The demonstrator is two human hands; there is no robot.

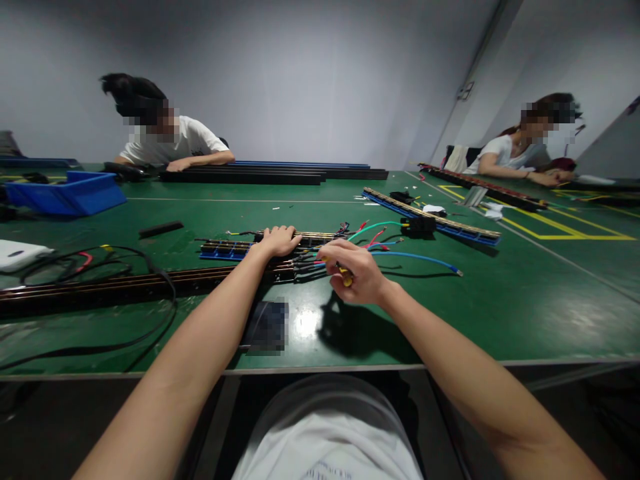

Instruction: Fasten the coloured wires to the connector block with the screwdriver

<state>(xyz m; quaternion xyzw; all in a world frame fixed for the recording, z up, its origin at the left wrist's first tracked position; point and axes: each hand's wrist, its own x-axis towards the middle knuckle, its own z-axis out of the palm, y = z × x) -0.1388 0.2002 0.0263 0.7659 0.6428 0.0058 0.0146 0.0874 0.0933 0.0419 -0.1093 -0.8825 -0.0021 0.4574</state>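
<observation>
My left hand (277,241) lies palm down with fingers spread on a short terminal strip (227,248) of black, brass and blue, pressing it to the green table (500,307). My right hand (354,270) is closed around a yellow-handled screwdriver (345,276), its tip pointing at the end of the strip. Red, green and blue wires (415,257) fan out to the right from there. A long dark rail (110,288) runs leftward just in front of the strip.
Black cables (125,267) loop at the left by a white object (20,253). A blue bin (67,192) stands far left. Another blue-and-brass strip (435,217) lies far right. Long black rails (260,175) and two seated people are across the table.
</observation>
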